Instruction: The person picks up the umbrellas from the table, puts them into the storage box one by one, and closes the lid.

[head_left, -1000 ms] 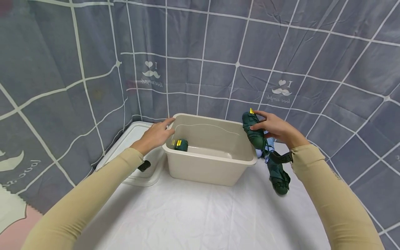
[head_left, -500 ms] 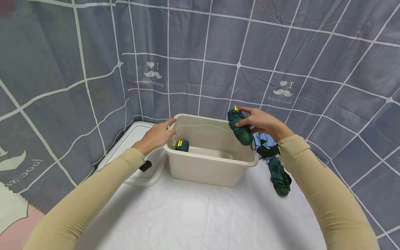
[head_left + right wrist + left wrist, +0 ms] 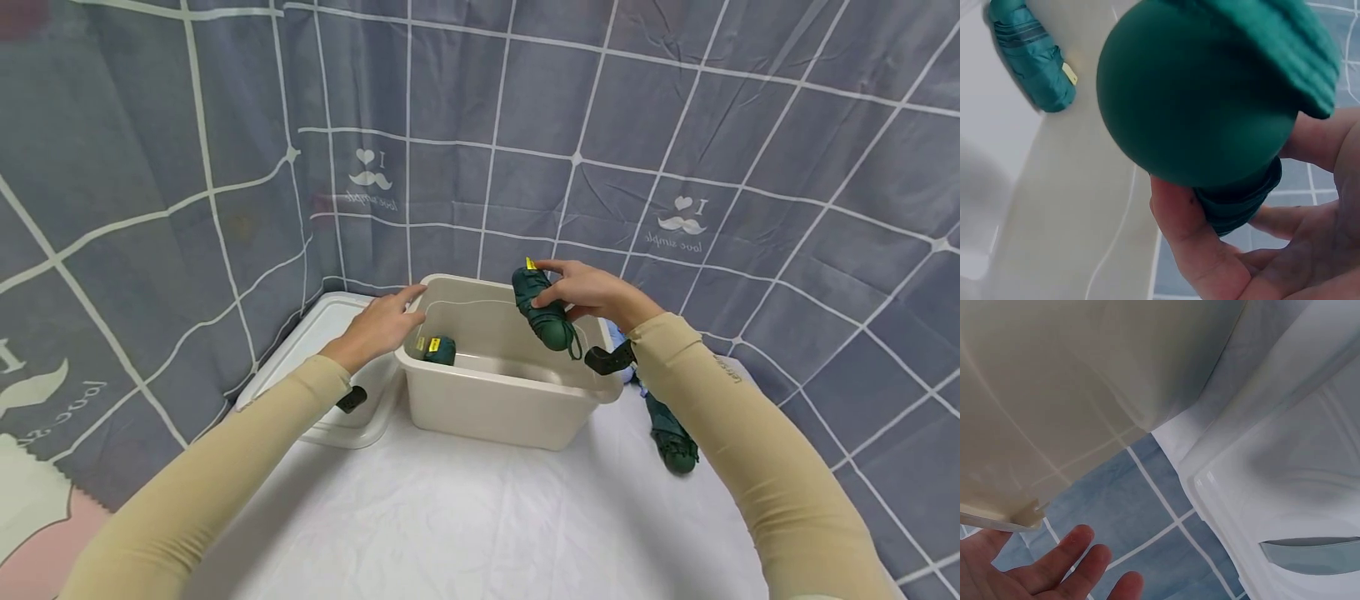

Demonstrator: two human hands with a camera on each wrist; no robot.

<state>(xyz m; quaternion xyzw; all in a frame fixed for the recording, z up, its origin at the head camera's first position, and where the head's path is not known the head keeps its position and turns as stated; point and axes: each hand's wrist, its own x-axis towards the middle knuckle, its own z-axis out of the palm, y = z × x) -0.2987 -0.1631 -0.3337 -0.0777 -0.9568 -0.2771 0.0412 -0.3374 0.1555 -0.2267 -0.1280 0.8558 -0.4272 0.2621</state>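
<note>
My right hand holds a folded dark green umbrella above the beige storage bin. A wrist strap loop dangles from the umbrella's rounded end, and a yellow tag shows at its other end. In the right wrist view, fingers and thumb wrap the umbrella just behind that rounded end. A second green umbrella lies inside the bin at its left end. My left hand rests at the bin's left rim. The left wrist view shows its fingers loosely extended, apart from the bin wall.
A white lid lies left of the bin. Another green umbrella lies on the white cloth to the right. Something light blue is partly hidden behind my right wrist. Grey checked curtains hang behind and along the sides.
My right hand has carried the green umbrella leftward, from beyond the bin's right end to over its opening. The left hand has stayed at the rim.
</note>
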